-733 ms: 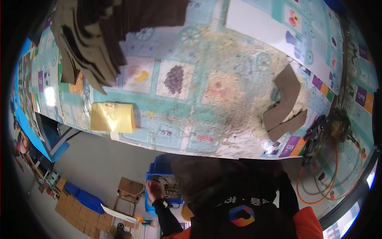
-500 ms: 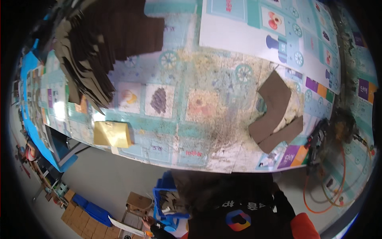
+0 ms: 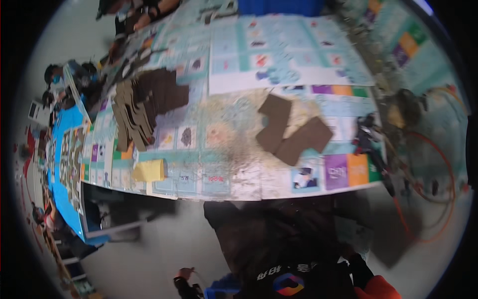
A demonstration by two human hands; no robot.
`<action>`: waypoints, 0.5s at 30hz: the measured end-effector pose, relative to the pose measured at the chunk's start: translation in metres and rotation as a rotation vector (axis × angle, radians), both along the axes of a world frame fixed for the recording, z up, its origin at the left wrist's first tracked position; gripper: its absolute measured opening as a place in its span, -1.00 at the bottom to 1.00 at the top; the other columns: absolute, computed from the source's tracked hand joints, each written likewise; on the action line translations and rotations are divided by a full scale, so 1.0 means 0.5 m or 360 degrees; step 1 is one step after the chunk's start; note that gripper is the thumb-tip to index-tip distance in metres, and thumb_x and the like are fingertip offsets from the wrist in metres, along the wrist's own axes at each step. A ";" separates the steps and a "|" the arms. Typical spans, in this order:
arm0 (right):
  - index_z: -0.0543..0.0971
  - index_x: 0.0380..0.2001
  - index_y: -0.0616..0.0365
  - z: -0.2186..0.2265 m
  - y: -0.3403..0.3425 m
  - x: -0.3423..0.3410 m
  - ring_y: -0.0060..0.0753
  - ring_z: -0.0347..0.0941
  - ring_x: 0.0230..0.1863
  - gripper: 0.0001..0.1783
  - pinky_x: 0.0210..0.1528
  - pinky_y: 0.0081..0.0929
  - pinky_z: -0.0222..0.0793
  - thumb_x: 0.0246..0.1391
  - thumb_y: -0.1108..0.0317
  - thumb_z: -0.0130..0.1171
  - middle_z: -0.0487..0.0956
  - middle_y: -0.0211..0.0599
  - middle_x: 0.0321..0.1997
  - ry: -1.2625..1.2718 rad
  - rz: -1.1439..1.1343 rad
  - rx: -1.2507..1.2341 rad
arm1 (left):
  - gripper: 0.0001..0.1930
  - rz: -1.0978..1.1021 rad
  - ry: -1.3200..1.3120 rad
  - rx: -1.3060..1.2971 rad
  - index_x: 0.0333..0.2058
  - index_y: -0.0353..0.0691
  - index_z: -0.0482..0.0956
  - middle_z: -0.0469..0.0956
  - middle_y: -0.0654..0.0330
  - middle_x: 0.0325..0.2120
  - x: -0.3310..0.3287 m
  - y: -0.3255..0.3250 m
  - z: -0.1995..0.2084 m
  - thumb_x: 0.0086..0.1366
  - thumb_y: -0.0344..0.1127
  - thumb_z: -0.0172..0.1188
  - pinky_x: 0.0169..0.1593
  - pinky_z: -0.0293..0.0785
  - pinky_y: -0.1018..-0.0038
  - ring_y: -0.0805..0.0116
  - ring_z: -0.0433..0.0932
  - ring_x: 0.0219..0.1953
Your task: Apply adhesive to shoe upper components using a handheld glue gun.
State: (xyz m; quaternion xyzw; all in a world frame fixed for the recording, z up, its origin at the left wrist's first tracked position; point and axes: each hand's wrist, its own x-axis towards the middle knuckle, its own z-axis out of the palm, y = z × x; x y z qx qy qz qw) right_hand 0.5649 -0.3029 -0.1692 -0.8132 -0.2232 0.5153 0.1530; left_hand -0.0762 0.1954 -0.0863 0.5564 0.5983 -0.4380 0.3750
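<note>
Low in the view, away from the table, my left hand (image 3: 185, 273) hangs beside a blue bin (image 3: 223, 285). Its fingers are blurred and small, so their grip is unclear. My right arm, in a black and orange-red sleeve, bends by my body; the hand at its end is dark and cannot be made out. On the table lie two brown flat cut pieces (image 3: 275, 112) (image 3: 306, 142), angled and touching at one end. Left of them a stack of similar brown pieces (image 3: 162, 92) fans out in layers. A folded yellow piece (image 3: 149, 170) rests near the front edge.
Printed sheets cover the table (image 3: 214, 187), with a stained patch midway. A dark hand tool (image 3: 366, 134) and an orange hose (image 3: 448, 164) are at the right. Another blue bin (image 3: 281, 7) stands at the far end. People work at far left, near a blue table (image 3: 64, 174).
My view has swung up and left, bringing the far end and other people in. The right-hand brown piece is now turned and spread wider from the other. My left hand stays low.
</note>
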 end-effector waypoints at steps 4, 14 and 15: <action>0.50 0.08 0.11 -0.045 0.087 -0.007 -0.06 0.49 0.07 -0.51 0.14 -0.20 0.36 0.23 0.04 -0.03 0.56 -0.04 0.06 -0.0180 0.0520 0.0054 | -0.48 -0.0270 -0.0642 0.1107 0.00 -0.09 0.54 0.58 0.03 -0.07 0.274 -0.008 -0.112 0.08 -0.02 0.33 0.08 0.44 0.17 0.00 0.52 0.00; 0.46 0.13 0.11 -0.235 0.060 0.088 -0.11 0.45 0.13 -0.46 0.18 -0.22 0.31 0.20 0.02 0.04 0.51 -0.06 0.13 0.0114 0.0270 0.0445 | -0.67 -0.0608 -0.1685 0.0924 -0.08 -0.28 0.54 0.64 -0.04 -0.26 0.376 -0.047 -0.248 0.33 -0.19 0.03 -0.03 0.49 0.16 -0.05 0.60 -0.15; 0.47 0.13 0.11 -0.250 0.167 0.098 -0.11 0.45 0.13 -0.46 0.18 -0.22 0.31 0.20 0.02 0.04 0.51 -0.06 0.13 0.0149 0.0330 0.0509 | -0.68 -0.0561 -0.1639 0.1015 -0.08 -0.28 0.54 0.64 -0.04 -0.26 0.368 -0.075 -0.255 0.33 -0.19 0.03 -0.03 0.49 0.17 -0.04 0.60 -0.16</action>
